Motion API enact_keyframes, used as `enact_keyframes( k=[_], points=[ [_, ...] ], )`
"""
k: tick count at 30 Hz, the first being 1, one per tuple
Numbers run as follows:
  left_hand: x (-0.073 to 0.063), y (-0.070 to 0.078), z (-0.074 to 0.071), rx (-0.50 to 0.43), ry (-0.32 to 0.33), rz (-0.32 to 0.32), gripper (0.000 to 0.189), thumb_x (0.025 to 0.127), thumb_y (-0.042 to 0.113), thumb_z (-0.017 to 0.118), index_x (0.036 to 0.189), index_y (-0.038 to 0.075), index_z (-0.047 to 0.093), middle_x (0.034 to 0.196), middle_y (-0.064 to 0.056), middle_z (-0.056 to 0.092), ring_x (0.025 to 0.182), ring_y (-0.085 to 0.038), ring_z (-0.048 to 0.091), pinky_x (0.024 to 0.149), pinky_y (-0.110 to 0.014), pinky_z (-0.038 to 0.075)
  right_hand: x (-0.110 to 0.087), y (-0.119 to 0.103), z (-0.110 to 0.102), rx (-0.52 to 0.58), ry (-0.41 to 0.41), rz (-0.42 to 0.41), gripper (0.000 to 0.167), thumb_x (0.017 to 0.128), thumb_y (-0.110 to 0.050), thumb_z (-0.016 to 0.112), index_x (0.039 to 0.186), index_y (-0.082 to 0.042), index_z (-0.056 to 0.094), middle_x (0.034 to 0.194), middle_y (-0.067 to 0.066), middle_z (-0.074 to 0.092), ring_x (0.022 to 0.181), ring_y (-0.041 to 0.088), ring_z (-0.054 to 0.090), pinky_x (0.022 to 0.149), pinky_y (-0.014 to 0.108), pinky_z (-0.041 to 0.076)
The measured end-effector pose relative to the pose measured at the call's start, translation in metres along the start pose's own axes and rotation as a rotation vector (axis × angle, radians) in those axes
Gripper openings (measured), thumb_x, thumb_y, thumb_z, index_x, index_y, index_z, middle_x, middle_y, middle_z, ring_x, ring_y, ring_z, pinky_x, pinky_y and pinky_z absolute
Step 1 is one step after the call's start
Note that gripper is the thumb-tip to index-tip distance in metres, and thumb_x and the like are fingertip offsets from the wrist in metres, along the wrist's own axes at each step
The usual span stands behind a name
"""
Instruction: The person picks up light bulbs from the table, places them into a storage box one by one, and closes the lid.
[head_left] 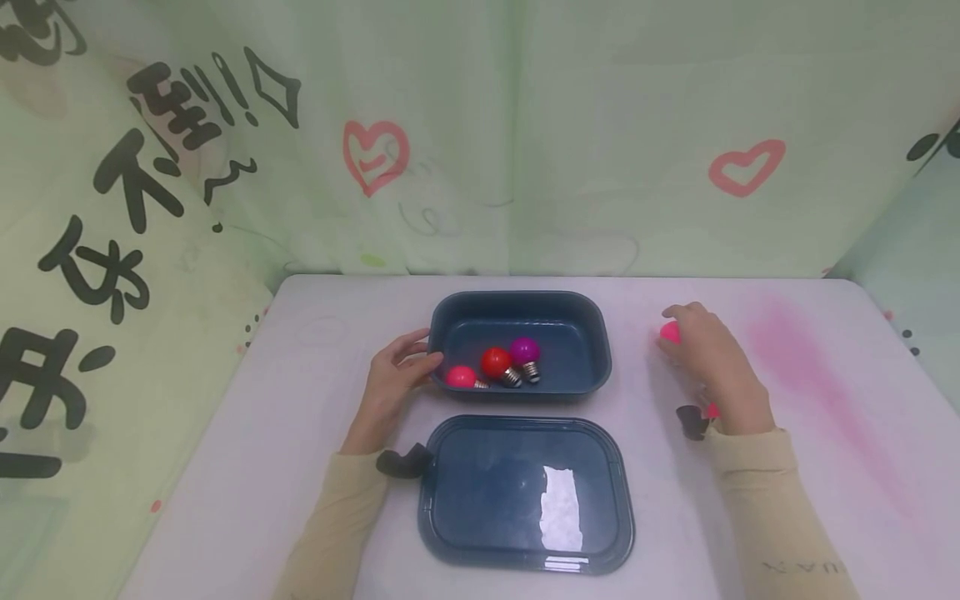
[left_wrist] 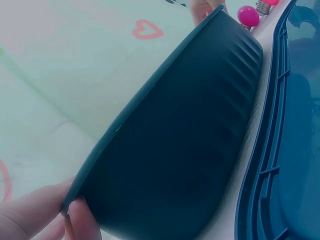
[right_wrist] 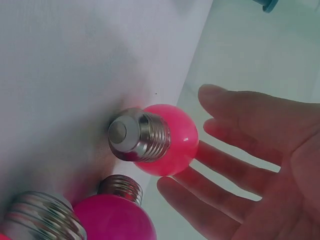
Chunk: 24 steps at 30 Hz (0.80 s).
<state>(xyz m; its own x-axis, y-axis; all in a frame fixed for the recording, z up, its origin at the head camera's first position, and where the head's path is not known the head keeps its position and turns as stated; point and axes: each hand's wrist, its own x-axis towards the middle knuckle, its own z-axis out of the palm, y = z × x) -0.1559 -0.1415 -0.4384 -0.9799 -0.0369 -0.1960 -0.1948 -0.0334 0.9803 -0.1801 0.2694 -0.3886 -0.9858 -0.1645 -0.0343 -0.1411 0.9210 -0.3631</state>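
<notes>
My left hand (head_left: 397, 367) pinches the left rim of a dark blue plastic box (head_left: 517, 393), its fingers and thumb on either side of the rim (left_wrist: 82, 187). Inside the box lie a pink light bulb (head_left: 461, 377), a red bulb (head_left: 495, 362) and a purple bulb (head_left: 525, 350). To the right of the box, my right hand (head_left: 708, 346) is at another pink bulb (right_wrist: 175, 140), whose metal screw base faces the wrist camera. Its fingers are spread behind the bulb, the thumb apart from it. Nearby lies a magenta bulb (right_wrist: 115, 220).
A dark blue lid (head_left: 517, 492) lies flat in front of the box. Beside the magenta bulb shows another bulb's screw base (right_wrist: 45, 220), partly cut off. The white table (head_left: 285, 375) meets a green printed curtain (head_left: 562, 167) at the back.
</notes>
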Motion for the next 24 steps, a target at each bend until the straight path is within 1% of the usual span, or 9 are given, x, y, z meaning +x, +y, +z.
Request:
enact_keyframes(
  k=[4, 6, 7, 8, 12, 15, 18, 24],
  points=[
    [0.0003, -0.0010, -0.0004, -0.007, -0.005, 0.007, 0.051, 0.087, 0.016, 0.077, 0.135, 0.013, 0.059, 0.124, -0.016, 0.059, 0.099, -0.018, 0.066, 0.080, -0.025, 0.057, -0.0013, 0.0001, -0.0009, 0.026, -0.023, 0.035, 0.045, 0.093, -0.003, 0.059, 0.132, 0.015, 0.045, 0.126, 0.037, 0.046, 0.119, 0.054, 0.045, 0.105, 0.065, 0.035],
    [0.0010, -0.0014, -0.0009, -0.011, -0.010, 0.001, 0.051, 0.088, 0.015, 0.076, 0.136, 0.012, 0.058, 0.125, -0.016, 0.058, 0.099, -0.019, 0.066, 0.080, -0.025, 0.057, -0.0017, -0.0010, -0.0015, 0.047, -0.044, 0.056, 0.046, 0.091, -0.001, 0.060, 0.133, 0.014, 0.045, 0.129, 0.036, 0.046, 0.121, 0.053, 0.044, 0.106, 0.065, 0.034],
    [-0.0009, 0.0014, -0.0002, -0.009, -0.013, -0.002, 0.052, 0.088, 0.014, 0.075, 0.137, 0.011, 0.058, 0.124, -0.016, 0.058, 0.100, -0.020, 0.066, 0.079, -0.025, 0.057, -0.0018, -0.0018, -0.0019, 0.056, -0.056, 0.069, 0.047, 0.091, 0.000, 0.060, 0.133, 0.013, 0.045, 0.130, 0.036, 0.046, 0.122, 0.053, 0.044, 0.107, 0.066, 0.034],
    [-0.0005, 0.0011, -0.0003, -0.010, -0.015, -0.003, 0.052, 0.089, 0.013, 0.075, 0.138, 0.011, 0.057, 0.125, -0.016, 0.058, 0.100, -0.020, 0.066, 0.079, -0.024, 0.057, -0.0019, -0.0026, -0.0022, 0.066, -0.069, 0.084, 0.047, 0.091, 0.000, 0.061, 0.134, 0.013, 0.046, 0.130, 0.036, 0.046, 0.122, 0.053, 0.044, 0.107, 0.066, 0.034],
    [-0.0001, 0.0009, 0.0001, -0.002, -0.014, 0.001, 0.052, 0.089, 0.014, 0.075, 0.138, 0.010, 0.057, 0.125, -0.016, 0.058, 0.099, -0.018, 0.066, 0.079, -0.024, 0.057, -0.0022, -0.0046, -0.0029, 0.089, -0.098, 0.124, 0.048, 0.089, 0.001, 0.062, 0.134, 0.011, 0.047, 0.131, 0.035, 0.046, 0.122, 0.052, 0.043, 0.106, 0.067, 0.034],
    [0.0012, -0.0020, -0.0006, -0.005, -0.010, 0.017, 0.051, 0.088, 0.016, 0.076, 0.135, 0.012, 0.059, 0.124, -0.016, 0.058, 0.096, -0.016, 0.066, 0.080, -0.025, 0.057, -0.0018, -0.0041, -0.0022, 0.090, -0.088, 0.116, 0.046, 0.089, 0.001, 0.062, 0.132, 0.011, 0.049, 0.128, 0.034, 0.047, 0.120, 0.052, 0.044, 0.105, 0.067, 0.035],
    [0.0008, -0.0016, -0.0008, -0.005, -0.008, 0.023, 0.050, 0.088, 0.016, 0.076, 0.134, 0.011, 0.059, 0.123, -0.017, 0.059, 0.096, -0.016, 0.066, 0.079, -0.025, 0.058, -0.0019, -0.0036, -0.0012, 0.098, -0.084, 0.104, 0.045, 0.088, 0.003, 0.063, 0.130, 0.011, 0.051, 0.128, 0.034, 0.048, 0.119, 0.052, 0.045, 0.103, 0.067, 0.037],
    [0.0014, -0.0025, -0.0010, -0.010, -0.009, 0.025, 0.049, 0.088, 0.014, 0.076, 0.134, 0.011, 0.060, 0.122, -0.016, 0.059, 0.096, -0.018, 0.066, 0.079, -0.026, 0.058, -0.0018, -0.0055, 0.0002, 0.105, -0.089, 0.109, 0.045, 0.086, 0.003, 0.065, 0.129, 0.010, 0.052, 0.129, 0.035, 0.048, 0.119, 0.052, 0.045, 0.101, 0.066, 0.038]
  ],
)
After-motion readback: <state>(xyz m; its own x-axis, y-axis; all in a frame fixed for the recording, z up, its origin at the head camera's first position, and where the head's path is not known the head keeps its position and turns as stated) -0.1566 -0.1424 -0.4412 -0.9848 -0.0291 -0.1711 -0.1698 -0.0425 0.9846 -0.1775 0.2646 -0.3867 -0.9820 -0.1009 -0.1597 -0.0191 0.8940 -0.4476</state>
